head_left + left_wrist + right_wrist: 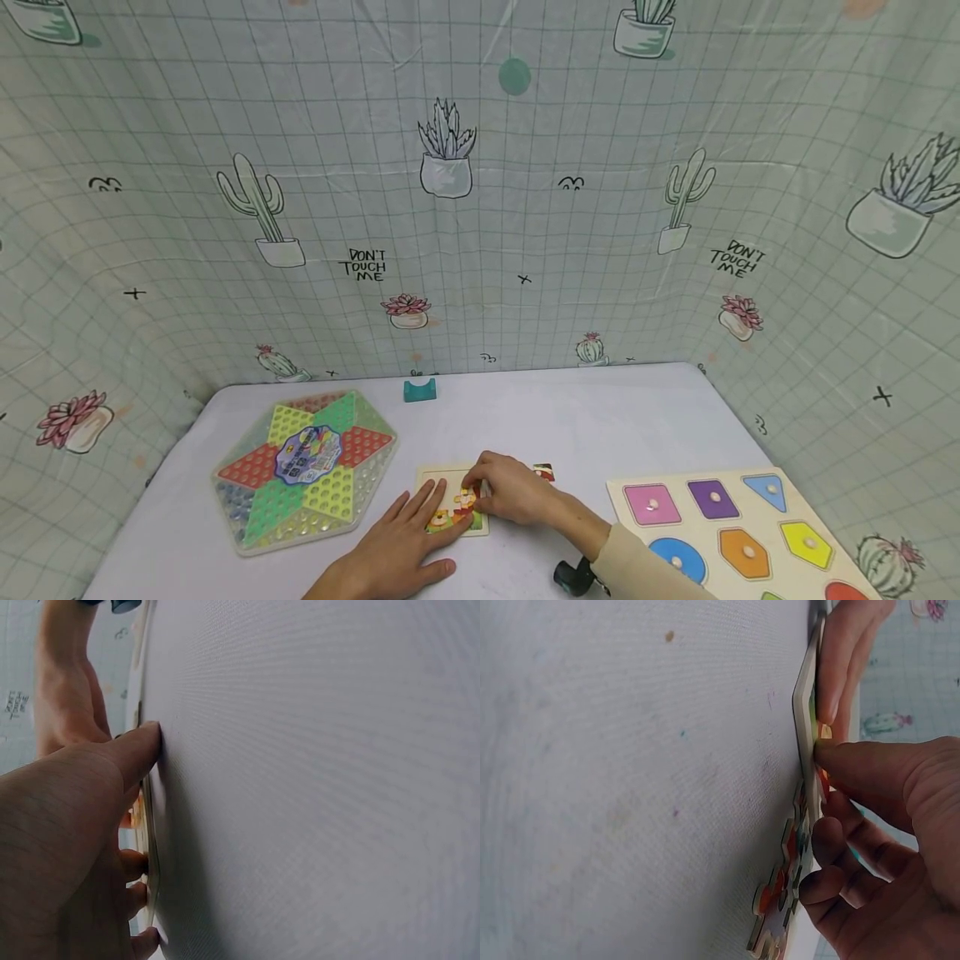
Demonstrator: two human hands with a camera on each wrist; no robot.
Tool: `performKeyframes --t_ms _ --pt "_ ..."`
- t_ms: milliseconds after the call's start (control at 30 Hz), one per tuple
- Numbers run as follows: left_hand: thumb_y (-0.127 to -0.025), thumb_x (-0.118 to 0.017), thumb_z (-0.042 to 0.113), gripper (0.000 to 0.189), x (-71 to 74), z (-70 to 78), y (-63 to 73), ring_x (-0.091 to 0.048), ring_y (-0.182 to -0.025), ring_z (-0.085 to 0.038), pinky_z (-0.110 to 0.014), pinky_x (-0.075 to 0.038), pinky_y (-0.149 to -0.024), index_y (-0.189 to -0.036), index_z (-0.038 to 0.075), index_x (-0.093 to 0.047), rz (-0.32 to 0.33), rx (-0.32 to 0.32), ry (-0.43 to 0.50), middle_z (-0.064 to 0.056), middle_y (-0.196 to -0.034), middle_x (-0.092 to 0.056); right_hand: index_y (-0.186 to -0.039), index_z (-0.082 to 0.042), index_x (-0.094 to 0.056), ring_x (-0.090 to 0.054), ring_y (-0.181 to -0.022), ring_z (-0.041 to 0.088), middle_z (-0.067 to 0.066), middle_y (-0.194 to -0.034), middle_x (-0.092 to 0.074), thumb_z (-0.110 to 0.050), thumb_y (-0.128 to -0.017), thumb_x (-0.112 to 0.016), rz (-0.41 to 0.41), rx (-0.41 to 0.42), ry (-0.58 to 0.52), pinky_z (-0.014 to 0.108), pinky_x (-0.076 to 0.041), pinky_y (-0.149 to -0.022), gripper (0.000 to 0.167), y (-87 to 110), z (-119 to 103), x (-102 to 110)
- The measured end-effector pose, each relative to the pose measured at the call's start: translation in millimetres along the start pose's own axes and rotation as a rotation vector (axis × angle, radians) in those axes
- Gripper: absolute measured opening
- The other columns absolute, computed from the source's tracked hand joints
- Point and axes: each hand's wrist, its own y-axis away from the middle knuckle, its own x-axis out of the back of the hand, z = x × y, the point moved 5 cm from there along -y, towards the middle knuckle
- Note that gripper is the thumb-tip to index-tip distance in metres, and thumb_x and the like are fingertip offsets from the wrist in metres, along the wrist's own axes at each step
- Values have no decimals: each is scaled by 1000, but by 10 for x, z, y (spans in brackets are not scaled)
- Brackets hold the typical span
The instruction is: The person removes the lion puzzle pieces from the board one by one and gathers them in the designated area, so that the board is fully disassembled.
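Note:
A small wooden jigsaw board [427, 476] with a pale frame lies on the white table, partly filled with colourful cartoon pieces. My left hand [395, 542] rests on its left side, fingers stretched across the frame and picture. From the right, my right hand [517, 492] reaches over the board. Its thumb and forefinger pinch a red-orange jigsaw piece [823, 782] at the board's surface, mostly covered by the fingers. Loose jigsaw pieces [776, 889] lie beside the board, under the right hand in the right wrist view.
A hexagonal Chinese checkers board [255, 500] lies to the left. At the right is a wooden shape board [701, 517] with knobbed coloured shapes. Farther back stands a small teal block [420, 391]. A black object [573, 577] sits by the right forearm.

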Motion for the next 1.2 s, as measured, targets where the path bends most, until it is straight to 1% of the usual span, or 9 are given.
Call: performKeyframes --t_ms 200,367,567,767,900,1033,1200 --pt "-98 -47 62 59 -4 1 -1 -15 -154 -36 -62 -23 -116 -153 42 -41 -5 2 9 -17 -166 -19 -111 -18 -74 -49 -78 2 -12 -97 -58 -22 -89 -78 11 -5 3 19 -45 -71 23 6 10 -1" --pt "-98 -47 63 59 0 1 -8 -16 -154 -37 -63 -24 -116 -153 42 -41 2 1 6 -17 -166 -20 -110 -20 -73 -49 -76 1 -11 -96 -60 -21 -93 -73 25 5 -13 19 -45 -69 17 16 17 26" --pt "-98 -47 63 59 3 -6 -13 -16 -154 -37 -63 -24 -116 -153 43 -40 2 4 -1 -17 -166 -19 -108 -20 -72 -51 -77 0 -14 -92 -60 -16 -96 -69 24 21 -91 20 -45 -71 13 12 29 54" --pt "-98 -47 63 59 -11 -6 -12 -16 -153 -37 -62 -24 -116 -153 43 -40 -6 6 5 -17 -166 -20 -105 -20 -72 -52 -69 0 -12 -84 -59 -12 -98 -65 9 22 -197 18 -47 -64 13 17 38 57" --pt "-98 -47 62 59 -11 -5 -9 -17 -153 -37 -62 -24 -116 -153 43 -40 -8 5 3 -17 -166 -20 -104 -20 -72 -52 -69 0 -12 -83 -59 -10 -98 -65 8 28 -238 18 -47 -63 13 26 45 61" --pt "-98 -47 62 59 -3 1 -4 -16 -154 -36 -62 -24 -116 -153 43 -39 -10 6 2 -17 -166 -19 -104 -21 -72 -54 -72 1 -13 -84 -61 -10 -97 -65 40 31 -261 19 -48 -64 15 46 59 111" --pt "-98 -46 63 59 -2 -8 -9 -15 -154 -36 -62 -23 -117 -154 45 -37 -24 16 6 -16 -167 -17 -105 -22 -73 -61 -76 4 -11 -87 -66 -13 -99 -63 78 5 -332 23 -51 -66 15 116 124 267"
